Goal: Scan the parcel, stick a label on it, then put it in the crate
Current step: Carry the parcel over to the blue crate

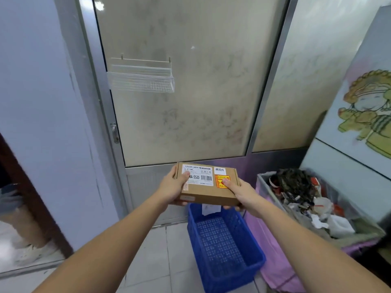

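A flat brown cardboard parcel [208,192] is held level in the air by both hands. It carries a white barcode label, a small white label and an orange-red sticker on top. My left hand [173,188] grips its left end, thumb on the white label. My right hand [241,193] grips its right end, thumb on the orange sticker. Directly below, on the tiled floor, stands a blue plastic crate [256,256]; a white slip of paper lies at its far end.
A frosted glass door with a metal frame stands ahead, with a clear wire basket [141,78] hung on it. To the right is a bin [359,231] lined in pink and full of rubbish. Someone's legs and white shoe [31,252] show at the far left.
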Tool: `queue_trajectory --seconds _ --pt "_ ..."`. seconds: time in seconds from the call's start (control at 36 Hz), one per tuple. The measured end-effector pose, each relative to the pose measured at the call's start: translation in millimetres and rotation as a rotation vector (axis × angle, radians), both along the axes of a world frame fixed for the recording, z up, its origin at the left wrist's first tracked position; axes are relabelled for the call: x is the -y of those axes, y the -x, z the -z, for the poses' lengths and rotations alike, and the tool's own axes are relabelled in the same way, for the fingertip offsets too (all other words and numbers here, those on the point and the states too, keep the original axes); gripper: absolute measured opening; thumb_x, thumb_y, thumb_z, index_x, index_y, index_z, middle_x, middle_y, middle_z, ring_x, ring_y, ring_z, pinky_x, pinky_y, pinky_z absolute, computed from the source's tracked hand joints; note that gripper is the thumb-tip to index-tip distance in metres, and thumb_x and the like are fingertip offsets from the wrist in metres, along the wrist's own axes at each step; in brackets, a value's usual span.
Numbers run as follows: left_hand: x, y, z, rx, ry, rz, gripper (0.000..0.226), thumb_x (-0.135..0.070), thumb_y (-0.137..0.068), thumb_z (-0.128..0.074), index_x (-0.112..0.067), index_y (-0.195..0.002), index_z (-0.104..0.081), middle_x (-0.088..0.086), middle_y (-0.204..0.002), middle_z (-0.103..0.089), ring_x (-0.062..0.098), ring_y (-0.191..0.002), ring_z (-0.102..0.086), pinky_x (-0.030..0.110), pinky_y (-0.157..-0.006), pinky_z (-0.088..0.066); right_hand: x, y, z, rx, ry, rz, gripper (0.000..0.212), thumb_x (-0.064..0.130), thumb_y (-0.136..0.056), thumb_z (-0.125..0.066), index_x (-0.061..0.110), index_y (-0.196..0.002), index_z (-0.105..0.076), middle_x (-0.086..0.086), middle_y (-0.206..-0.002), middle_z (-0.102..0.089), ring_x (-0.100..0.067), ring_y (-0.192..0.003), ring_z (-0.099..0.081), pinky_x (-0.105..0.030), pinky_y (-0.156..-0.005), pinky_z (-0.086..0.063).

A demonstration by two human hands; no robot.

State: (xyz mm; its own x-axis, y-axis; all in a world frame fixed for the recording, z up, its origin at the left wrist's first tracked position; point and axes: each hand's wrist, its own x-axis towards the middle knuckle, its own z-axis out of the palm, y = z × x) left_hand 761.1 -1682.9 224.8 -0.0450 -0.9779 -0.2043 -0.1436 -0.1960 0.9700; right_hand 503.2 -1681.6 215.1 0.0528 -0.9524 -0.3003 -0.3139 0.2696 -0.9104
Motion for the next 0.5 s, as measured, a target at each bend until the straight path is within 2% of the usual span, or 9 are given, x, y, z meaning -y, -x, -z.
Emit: queue_trajectory --seconds 0.14,0.28,0.33,0.5 --pt "68.2 -3.9 20.8 0.001 -0.025 -0.002 0.033 -0.054 -0.100 -0.058 -0.043 -0.131 -0.052 -0.011 -0.088 -0.082 0.019 -0.075 -0.080 0.037 -0.055 -0.063 62.7 -7.7 21.1 0.016 -0.042 0.039 0.039 0.064 -0.091 -0.063 0.038 -0.120 -0.057 0.001 -0.092 -0.082 -0.027 -0.075 -0.081 -0.020 -0.038 -0.046" --pt "132.0 -12.6 37.1 0.011 -0.067 -0.007 0.044 -0.055 -0.099 -0.059 -0.042 -0.140 -0.049 -0.012 -0.087 -0.081 0.018 -0.074 -0.080 0.038 -0.055 -0.064 120.8 -15.3 36.1 0.003 -0.056 0.057 0.038 0.064 -0.090 -0.064 0.040 -0.120 -0.058 0.006 -0.089 -0.081 -0.020 -0.073 -0.080 -0.022 -0.045 -0.053" --pt "156.4 -14.5 40.4 0.000 -0.076 -0.005 0.050 -0.056 -0.097 -0.061 -0.041 -0.143 -0.049 -0.011 -0.089 -0.082 0.020 -0.076 -0.081 0.039 -0.056 -0.064 141.6 -16.2 36.2 -0.008 -0.042 0.069 0.038 0.064 -0.090 -0.064 0.042 -0.120 -0.058 0.005 -0.098 -0.080 -0.018 -0.079 -0.080 -0.023 -0.049 -0.055" --pt "226.9 -6.0 44.0 -0.008 -0.079 0.072 0.044 -0.057 -0.095 -0.063 -0.043 -0.136 -0.053 -0.011 -0.092 -0.082 0.023 -0.077 -0.081 0.040 -0.055 -0.064 194.5 -8.5 39.0 0.013 -0.027 0.148 0.035 0.063 -0.089 -0.065 0.043 -0.116 -0.056 0.003 -0.106 -0.076 -0.017 -0.085 -0.074 -0.023 -0.048 -0.054"
